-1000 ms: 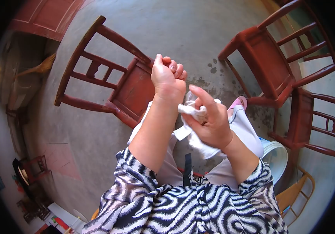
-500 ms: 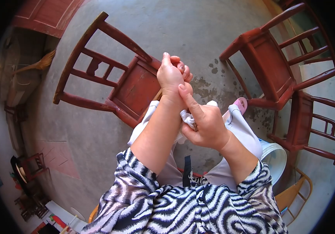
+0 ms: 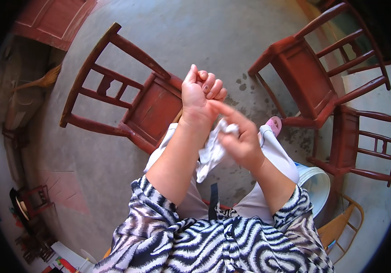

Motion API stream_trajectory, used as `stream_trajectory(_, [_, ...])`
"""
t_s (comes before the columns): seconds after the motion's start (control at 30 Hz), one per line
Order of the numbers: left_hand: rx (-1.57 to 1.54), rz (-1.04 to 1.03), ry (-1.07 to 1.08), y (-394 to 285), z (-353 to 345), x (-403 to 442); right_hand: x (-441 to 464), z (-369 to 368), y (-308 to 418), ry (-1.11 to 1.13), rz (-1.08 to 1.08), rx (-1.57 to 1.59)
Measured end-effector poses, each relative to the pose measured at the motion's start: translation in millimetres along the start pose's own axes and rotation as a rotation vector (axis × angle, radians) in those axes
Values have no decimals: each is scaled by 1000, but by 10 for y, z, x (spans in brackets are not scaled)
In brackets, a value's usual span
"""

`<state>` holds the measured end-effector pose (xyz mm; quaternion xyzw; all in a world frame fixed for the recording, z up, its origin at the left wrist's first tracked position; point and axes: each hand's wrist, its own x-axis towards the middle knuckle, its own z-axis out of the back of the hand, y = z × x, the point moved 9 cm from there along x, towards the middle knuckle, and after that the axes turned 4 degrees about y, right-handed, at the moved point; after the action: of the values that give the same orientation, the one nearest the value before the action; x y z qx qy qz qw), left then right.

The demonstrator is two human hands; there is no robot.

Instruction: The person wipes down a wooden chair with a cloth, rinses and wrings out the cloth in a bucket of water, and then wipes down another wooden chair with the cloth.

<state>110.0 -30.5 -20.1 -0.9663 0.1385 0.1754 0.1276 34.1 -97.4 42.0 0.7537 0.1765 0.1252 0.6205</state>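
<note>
My left hand (image 3: 202, 91) is held up palm-side up with its fingers curled into a loose fist, and nothing shows in it. A crumpled white cloth (image 3: 211, 154) hangs from my right hand (image 3: 242, 141), pinched between thumb and fingers; whether it is fabric or tissue I cannot tell. My right index finger stretches out and its tip touches my left wrist near the base of the palm. Motion blurs the right hand slightly. Both forearms come out of black-and-white patterned sleeves, above my light trousers (image 3: 277, 152).
A red wooden chair (image 3: 154, 111) stands ahead on the left. Two more, a chair (image 3: 302, 77) and a smaller one (image 3: 344, 136), stand on the right. By my right leg is a pale bucket (image 3: 316, 186). The grey concrete floor (image 3: 195, 32) has dark wet spots.
My right hand has shifted slightly left, and its index finger has moved on the left wrist. More of the white cloth now hangs below it. The left fingers have curled in more.
</note>
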Motion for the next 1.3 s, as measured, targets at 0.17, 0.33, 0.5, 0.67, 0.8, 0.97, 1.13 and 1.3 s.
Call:
stream_trajectory(0.17, [-103, -2, 115, -29, -147, -50, 47, 546, -164, -332, -52, 481])
stream_trajectory(0.33, [-122, 56, 400, -25, -440, -116, 71, 840, -449, -560, -32, 1005])
stream_trajectory(0.5, [-34, 137, 410, 160, -525, -205, 212, 705, -274, -385, 57, 1058])
stream_trajectory(0.67, [301, 210, 220, 378, -146, -103, 251, 423, -132, -131, 40, 924])
stream_trajectory(0.8, [306, 180, 184, 388, -220, -142, 271, 568, -290, -33, 97, 942])
stream_trajectory(0.97, [703, -360, 126, -49, -316, -192, 275, 808, -302, -394, 96, 934])
stream_trajectory(1.13, [1083, -322, 177, 252, -108, -100, 278, 524, -359, -120, -2, 914])
stream_trajectory(1.3, [790, -352, -65, -303, 43, -511, 172, 635, -364, -210, -12, 1033])
